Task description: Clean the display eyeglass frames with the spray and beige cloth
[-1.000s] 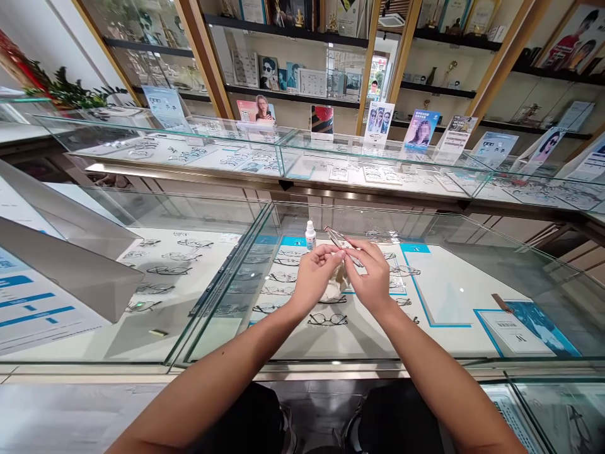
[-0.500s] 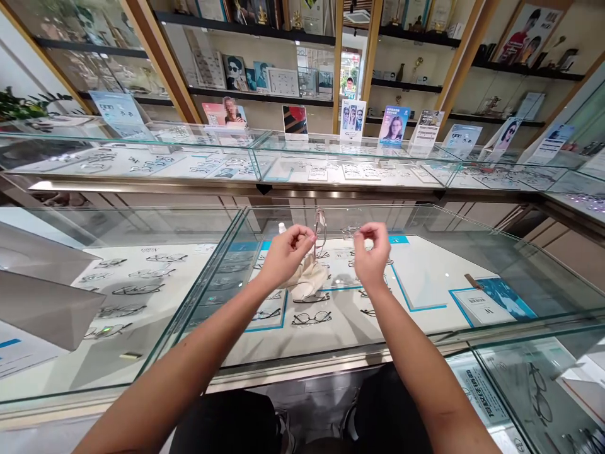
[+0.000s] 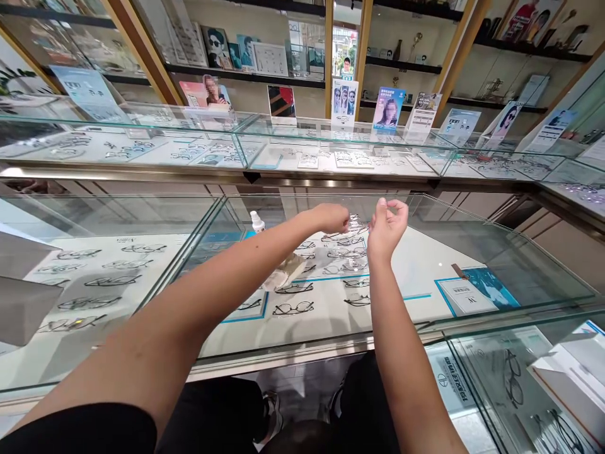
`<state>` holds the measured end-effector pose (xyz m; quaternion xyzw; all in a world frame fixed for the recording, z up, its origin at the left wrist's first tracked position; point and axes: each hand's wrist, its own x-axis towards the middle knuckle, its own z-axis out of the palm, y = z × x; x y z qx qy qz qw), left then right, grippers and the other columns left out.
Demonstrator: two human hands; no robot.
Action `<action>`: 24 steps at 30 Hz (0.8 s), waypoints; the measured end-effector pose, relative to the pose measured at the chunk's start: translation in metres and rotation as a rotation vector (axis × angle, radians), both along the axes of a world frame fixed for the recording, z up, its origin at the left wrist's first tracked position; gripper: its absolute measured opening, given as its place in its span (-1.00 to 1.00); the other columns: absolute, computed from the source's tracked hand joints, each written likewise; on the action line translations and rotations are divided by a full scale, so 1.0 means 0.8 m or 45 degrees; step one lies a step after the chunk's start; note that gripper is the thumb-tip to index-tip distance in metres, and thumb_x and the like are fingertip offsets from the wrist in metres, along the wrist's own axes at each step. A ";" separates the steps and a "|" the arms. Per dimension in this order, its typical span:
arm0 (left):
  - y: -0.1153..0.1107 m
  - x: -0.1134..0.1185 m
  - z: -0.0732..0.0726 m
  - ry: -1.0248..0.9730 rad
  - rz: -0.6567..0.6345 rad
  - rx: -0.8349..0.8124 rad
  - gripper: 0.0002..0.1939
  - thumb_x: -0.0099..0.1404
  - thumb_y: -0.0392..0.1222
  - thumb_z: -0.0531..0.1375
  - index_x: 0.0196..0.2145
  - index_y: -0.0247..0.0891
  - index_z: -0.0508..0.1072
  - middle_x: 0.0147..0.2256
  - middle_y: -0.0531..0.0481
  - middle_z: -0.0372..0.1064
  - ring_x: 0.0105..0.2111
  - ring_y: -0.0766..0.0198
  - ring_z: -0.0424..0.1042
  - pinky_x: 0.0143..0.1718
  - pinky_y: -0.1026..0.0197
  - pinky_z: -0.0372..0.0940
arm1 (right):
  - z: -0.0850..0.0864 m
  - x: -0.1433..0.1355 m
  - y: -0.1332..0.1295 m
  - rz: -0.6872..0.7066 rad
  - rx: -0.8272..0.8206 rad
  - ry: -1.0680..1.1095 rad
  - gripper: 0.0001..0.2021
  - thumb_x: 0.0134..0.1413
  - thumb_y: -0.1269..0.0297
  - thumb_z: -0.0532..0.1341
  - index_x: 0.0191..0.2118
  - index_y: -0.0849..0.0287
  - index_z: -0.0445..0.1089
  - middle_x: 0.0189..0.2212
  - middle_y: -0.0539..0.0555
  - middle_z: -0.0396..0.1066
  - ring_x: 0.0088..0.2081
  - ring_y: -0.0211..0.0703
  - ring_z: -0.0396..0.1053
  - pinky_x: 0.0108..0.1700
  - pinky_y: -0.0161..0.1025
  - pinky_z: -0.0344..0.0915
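Observation:
My left hand (image 3: 334,219) reaches across the glass counter, its fingers closed at the edge of a thin-framed pair of eyeglasses (image 3: 355,223). The grip itself is partly hidden behind the knuckles. Just to the right, my right hand (image 3: 388,228) is raised with fingers curled towards the thumb; whatever is in them, if anything, cannot be made out. A beige cloth (image 3: 285,272) lies crumpled on the counter, partly behind my left forearm. Beyond that forearm stands a small white bottle (image 3: 257,222). Dark-rimmed glasses (image 3: 293,308) are among several pairs showing below my hands.
The glass display counter (image 3: 302,350) runs across in front of me. A blue-and-white leaflet (image 3: 491,289) lies at right, with an open white box (image 3: 574,372) nearer. Grey folded card stands (image 3: 23,309) occupy the left. Behind is another glass showcase (image 3: 302,176) with upright cards.
My left hand has moved right, away from the cloth, and its forearm now crosses the counter. My right hand has shifted slightly right and up. The view has tilted down and turned slightly right.

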<state>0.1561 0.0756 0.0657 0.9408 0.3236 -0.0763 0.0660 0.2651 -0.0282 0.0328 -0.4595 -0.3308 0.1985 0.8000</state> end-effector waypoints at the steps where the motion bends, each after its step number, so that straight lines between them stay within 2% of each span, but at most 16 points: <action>1: 0.002 0.006 -0.004 0.033 0.010 0.005 -0.79 0.22 -0.14 0.25 -0.22 -0.21 0.63 -0.21 -0.17 0.60 -0.29 0.10 0.48 -0.30 0.18 0.17 | 0.001 -0.001 0.000 0.045 -0.020 0.060 -0.54 0.19 -0.27 0.22 -0.11 -0.04 0.14 -0.60 -0.18 0.07 -0.62 -0.29 0.05 -0.55 -0.28 0.05; 4: 0.007 0.019 -0.013 0.078 0.026 0.010 -0.75 0.20 -0.12 0.28 -0.18 -0.20 0.64 -0.17 -0.20 0.60 -0.23 0.04 0.51 -0.24 0.15 0.23 | 0.001 -0.001 0.003 0.117 -0.009 0.130 -0.51 0.19 -0.36 0.16 -0.16 -0.01 0.19 -0.69 -0.22 0.02 -0.68 -0.31 -0.06 -0.59 -0.28 -0.05; 9: 0.012 0.032 -0.019 0.129 0.026 0.008 -0.74 0.17 -0.13 0.30 -0.19 -0.20 0.66 -0.23 -0.20 0.61 -0.22 0.02 0.53 -0.18 0.14 0.25 | -0.001 0.003 0.005 0.222 0.010 0.189 -0.38 0.22 -0.48 -0.07 -0.22 0.04 0.27 -0.76 -0.20 -0.04 -0.69 -0.29 -0.14 -0.59 -0.26 -0.07; 13: 0.011 0.039 -0.022 0.172 0.021 0.026 -0.79 0.17 -0.16 0.31 -0.23 -0.22 0.65 -0.25 -0.22 0.60 -0.23 0.01 0.54 -0.19 0.14 0.25 | 0.001 0.001 0.006 0.283 -0.033 0.188 -0.28 0.15 -0.56 -0.22 -0.33 0.04 0.24 -0.78 -0.21 -0.14 -0.71 -0.30 -0.17 -0.59 -0.26 -0.06; 21: 0.021 0.041 -0.026 0.206 0.027 -0.016 -0.79 0.17 -0.15 0.33 -0.22 -0.23 0.62 -0.25 -0.20 0.60 -0.22 -0.01 0.54 -0.20 0.14 0.27 | 0.006 -0.007 0.008 0.406 0.045 0.358 -0.33 0.20 -0.51 -0.09 -0.50 0.05 0.12 -0.80 -0.22 -0.20 -0.73 -0.36 -0.24 -0.63 -0.29 -0.14; 24: 0.033 0.041 -0.024 0.151 0.126 0.055 -0.79 0.18 -0.22 0.30 -0.21 -0.27 0.63 -0.18 -0.28 0.60 -0.13 -0.07 0.55 -0.14 0.11 0.31 | 0.007 -0.006 0.007 0.421 0.021 0.369 -0.32 0.19 -0.52 -0.10 -0.53 0.05 0.07 -0.78 -0.22 -0.24 -0.73 -0.35 -0.26 -0.63 -0.28 -0.16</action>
